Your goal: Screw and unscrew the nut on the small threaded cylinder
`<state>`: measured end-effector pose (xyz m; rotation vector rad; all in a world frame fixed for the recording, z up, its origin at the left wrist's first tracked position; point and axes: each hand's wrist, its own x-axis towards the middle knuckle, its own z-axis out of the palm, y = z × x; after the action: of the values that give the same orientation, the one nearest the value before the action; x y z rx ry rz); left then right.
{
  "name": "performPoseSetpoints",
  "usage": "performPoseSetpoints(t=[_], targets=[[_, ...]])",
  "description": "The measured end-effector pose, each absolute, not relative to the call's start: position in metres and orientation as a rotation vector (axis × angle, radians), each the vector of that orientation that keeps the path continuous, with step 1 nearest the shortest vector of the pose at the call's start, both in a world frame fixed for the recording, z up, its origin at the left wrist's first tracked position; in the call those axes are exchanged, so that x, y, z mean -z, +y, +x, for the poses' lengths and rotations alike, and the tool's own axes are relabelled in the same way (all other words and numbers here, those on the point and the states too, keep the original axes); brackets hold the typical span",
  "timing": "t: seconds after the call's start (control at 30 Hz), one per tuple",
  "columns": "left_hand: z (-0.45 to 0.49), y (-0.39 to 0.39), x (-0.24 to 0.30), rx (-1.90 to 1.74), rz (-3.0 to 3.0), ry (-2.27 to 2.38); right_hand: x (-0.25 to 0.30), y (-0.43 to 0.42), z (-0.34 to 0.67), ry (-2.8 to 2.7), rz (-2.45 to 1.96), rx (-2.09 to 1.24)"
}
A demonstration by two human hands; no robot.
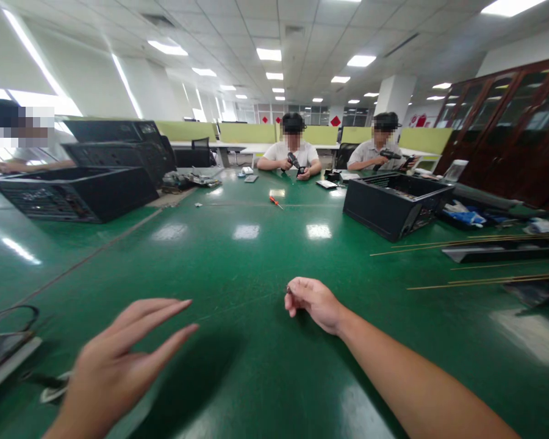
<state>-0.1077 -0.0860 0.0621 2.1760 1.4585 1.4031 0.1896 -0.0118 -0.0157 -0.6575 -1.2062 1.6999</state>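
My left hand [119,360] hovers low at the front left above the green table [238,274], fingers stretched out and apart, holding nothing. My right hand [313,302] reaches forward over the middle of the table with its fingers curled in, pinching something tiny that I cannot make out. A red-handled screwdriver [275,201] lies far ahead, out of reach of both hands.
Open black computer cases stand at the left [77,192] and right [393,207]. Thin rods and a black panel [498,250] lie at the right. Two people sit at the far end with tools; another person is at the far left. A cable and flat device [4,350] lie at the near left.
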Motion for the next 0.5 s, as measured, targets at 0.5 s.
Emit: performPoseSetpoints(t=[0.5], targets=[[-0.030, -0.062, -0.057, -1.308, 2.176, 1.212, 0.016, -0.012, 0.192, -1.102, -0.517, -1.908]])
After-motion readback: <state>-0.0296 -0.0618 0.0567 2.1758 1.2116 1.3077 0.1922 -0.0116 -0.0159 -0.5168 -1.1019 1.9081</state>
